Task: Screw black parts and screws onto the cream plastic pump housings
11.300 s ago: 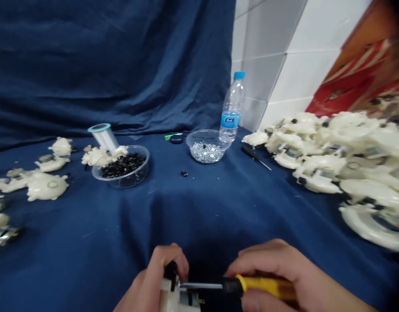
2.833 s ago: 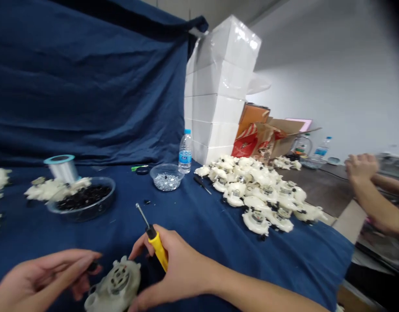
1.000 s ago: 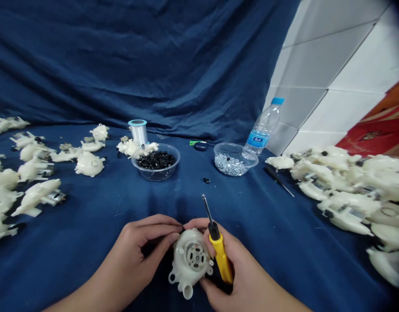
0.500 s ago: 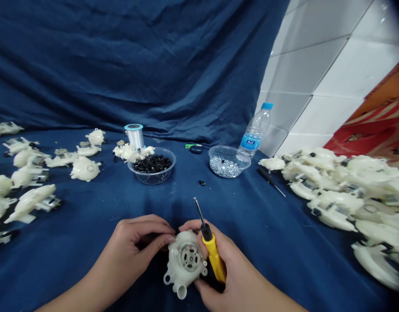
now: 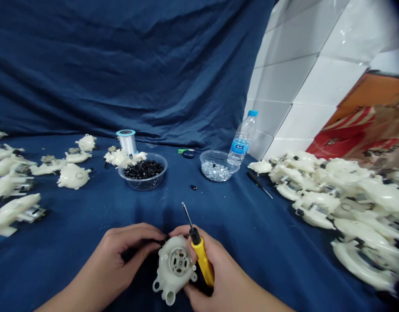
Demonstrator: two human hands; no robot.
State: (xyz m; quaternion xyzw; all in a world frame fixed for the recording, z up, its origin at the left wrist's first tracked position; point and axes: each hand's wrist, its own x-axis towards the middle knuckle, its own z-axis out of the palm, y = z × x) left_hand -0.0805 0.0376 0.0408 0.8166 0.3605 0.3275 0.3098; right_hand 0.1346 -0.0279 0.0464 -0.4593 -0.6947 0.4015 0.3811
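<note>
A cream plastic housing (image 5: 173,268) with a round motor face showing is in my right hand (image 5: 215,264), near the bottom centre. The same hand also keeps a yellow screwdriver (image 5: 203,262) against its palm, the metal tip pointing up and away. My left hand (image 5: 121,255) is at the housing's upper left edge, thumb and index finger pinched on a small dark piece that is mostly hidden.
Behind the hands are a bowl of black parts (image 5: 143,184), a bowl of screws (image 5: 218,177), a tilted water bottle (image 5: 242,141) and a wire spool (image 5: 127,142). Cream housings lie at left (image 5: 74,176) and heap at right (image 5: 364,195). A dark screwdriver (image 5: 259,183) lies near the heap.
The view has turned slightly to the right, so everything sits further left. My left thumb has drawn back a little from the housing, and a dark piece shows at its fingertips.
</note>
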